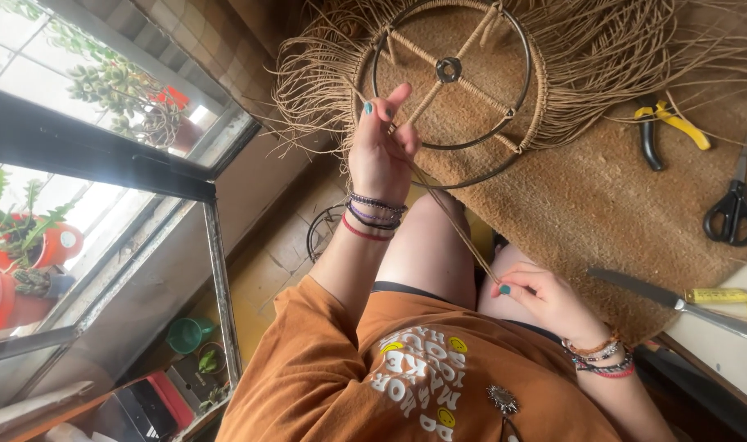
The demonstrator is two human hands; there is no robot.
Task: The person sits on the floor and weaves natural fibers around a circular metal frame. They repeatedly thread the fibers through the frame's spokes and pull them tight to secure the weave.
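Cord (449, 214) stretches taut between both hands over bare knees. Left hand (380, 151), farther off, pinches it with closed grip at the fringed wire ring (451, 82). Right hand (547, 301), nearer, pinches its other end. Pliers (666, 127), scissors (733, 209) lie right.

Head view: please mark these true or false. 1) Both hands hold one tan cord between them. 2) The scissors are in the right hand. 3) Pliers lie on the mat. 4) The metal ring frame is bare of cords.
1) True: the left hand and the right hand each grip the tan cord, which runs straight between them.
2) False: the black scissors lie on the brown mat, and the right hand only pinches the cord.
3) True: the pliers lie on the mat, above the scissors.
4) False: the metal ring frame has a fringe of tan cords around it.
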